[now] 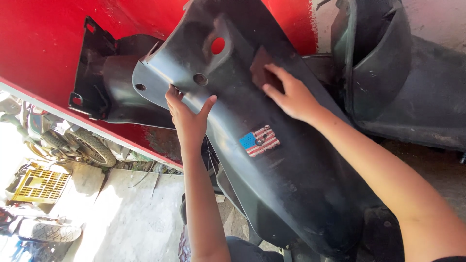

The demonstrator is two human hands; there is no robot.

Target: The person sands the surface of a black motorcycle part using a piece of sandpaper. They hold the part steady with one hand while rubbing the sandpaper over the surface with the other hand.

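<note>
The panel was matte black, with a red, white and blue striped flag sticker. Behind the panel the wall was red; lower left of it, a crate was yellow.
</note>
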